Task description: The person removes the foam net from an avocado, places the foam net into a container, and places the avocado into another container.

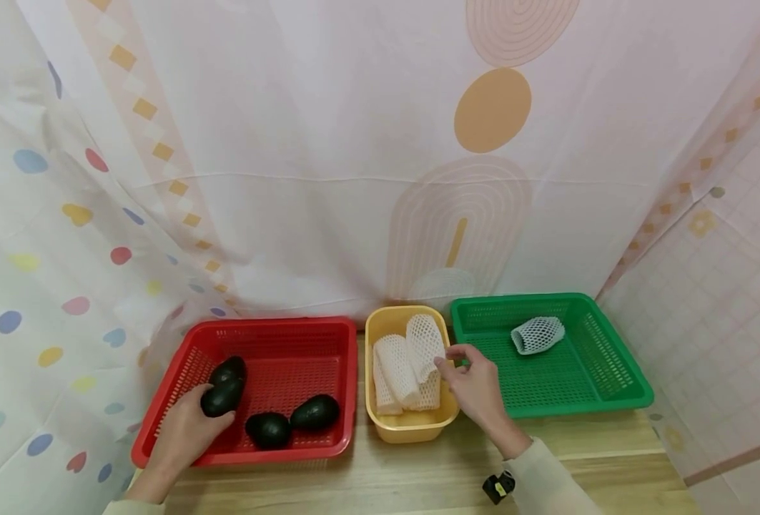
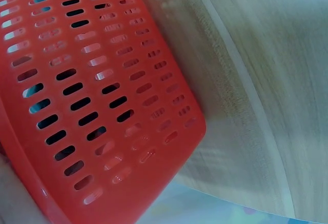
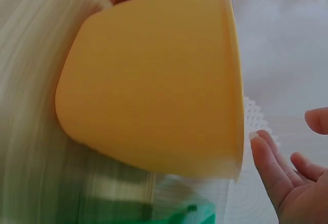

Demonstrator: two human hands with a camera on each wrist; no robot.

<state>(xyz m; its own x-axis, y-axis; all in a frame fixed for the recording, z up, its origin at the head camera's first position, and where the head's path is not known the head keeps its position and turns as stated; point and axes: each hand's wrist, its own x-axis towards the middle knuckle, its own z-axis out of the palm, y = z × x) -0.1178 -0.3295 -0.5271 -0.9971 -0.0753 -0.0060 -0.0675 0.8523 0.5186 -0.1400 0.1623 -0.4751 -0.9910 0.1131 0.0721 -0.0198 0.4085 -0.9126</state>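
Note:
In the head view, my left hand reaches into the red basket and holds a dark avocado between thumb and fingers. Another avocado lies against its far side. Two more, a left one and a right one, rest nearer the basket's front right. My right hand is over the right rim of the yellow bin, fingertips close to a white foam net sleeve. Thumb and fingers stand apart in the right wrist view. Several sleeves lie in that bin.
A green basket stands at the right with a netted item inside. On the wooden table, a small black object overlaps my right sleeve's edge. A patterned curtain hangs behind the containers.

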